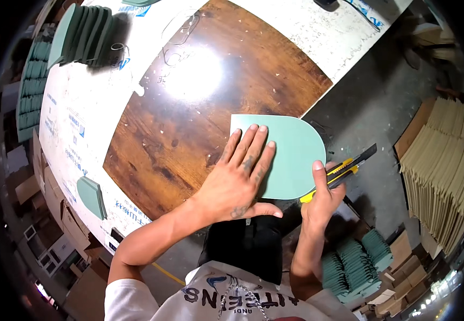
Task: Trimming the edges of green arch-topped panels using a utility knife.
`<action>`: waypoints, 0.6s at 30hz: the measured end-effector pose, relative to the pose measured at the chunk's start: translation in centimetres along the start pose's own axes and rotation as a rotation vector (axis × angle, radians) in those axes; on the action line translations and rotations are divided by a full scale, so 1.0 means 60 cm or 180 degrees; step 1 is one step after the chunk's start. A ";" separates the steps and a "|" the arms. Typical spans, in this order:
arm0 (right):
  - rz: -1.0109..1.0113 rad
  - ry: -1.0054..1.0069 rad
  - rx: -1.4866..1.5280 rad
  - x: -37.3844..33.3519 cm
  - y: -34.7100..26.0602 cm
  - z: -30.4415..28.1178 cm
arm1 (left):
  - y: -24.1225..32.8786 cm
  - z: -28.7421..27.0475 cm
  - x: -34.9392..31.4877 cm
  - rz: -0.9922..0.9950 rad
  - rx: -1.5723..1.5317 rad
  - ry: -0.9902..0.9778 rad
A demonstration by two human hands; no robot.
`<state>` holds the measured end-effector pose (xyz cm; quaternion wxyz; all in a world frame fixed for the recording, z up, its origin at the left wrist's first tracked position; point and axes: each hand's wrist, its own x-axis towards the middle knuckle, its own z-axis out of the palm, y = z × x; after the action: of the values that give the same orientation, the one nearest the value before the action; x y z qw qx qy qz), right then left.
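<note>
A light green panel (296, 144), straight on its left side and rounded on its right, lies at the near right corner of a brown wood-grain board (189, 134) and juts past its edge. Flat on the panel rests my left hand (245, 174), fingers stretched out, thumb near its lower edge. My right hand (323, 195) is closed round a yellow and black utility knife (339, 171), whose dark blade points up and right. That hand is at the panel's rounded right edge, the thumb close to the rim. The panel hides part of the knife's lower end.
A white table (61, 117) with printed film bears the board. Green panels stand stacked (85, 35) at far left; a few more (91, 197) lie at near left. Right, on the floor, are a tall stack of tan sheets (440, 171) and bundled green pieces (355, 265).
</note>
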<state>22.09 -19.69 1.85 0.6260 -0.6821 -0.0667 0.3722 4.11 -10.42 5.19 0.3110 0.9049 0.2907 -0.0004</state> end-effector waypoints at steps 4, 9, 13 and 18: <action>-0.0044 -0.0041 -0.0080 0.001 -0.012 0.007 | -0.001 -0.030 0.033 -0.0369 0.0445 -0.0729; -0.0233 -0.0240 -0.0223 0.005 -0.033 0.011 | 0.002 -0.079 0.055 -0.0411 0.0545 -0.1140; -0.0329 -0.0416 -0.0333 0.010 -0.050 0.011 | -0.002 -0.097 0.070 -0.0354 0.0592 -0.1494; -0.0918 -0.0473 -0.0998 0.012 -0.050 0.012 | -0.007 -0.085 0.049 -0.0062 0.0364 -0.1206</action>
<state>23.29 -18.13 4.28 0.5524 -0.7251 -0.2664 0.3131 5.44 -5.74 8.52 0.3081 0.9020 0.2353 -0.1902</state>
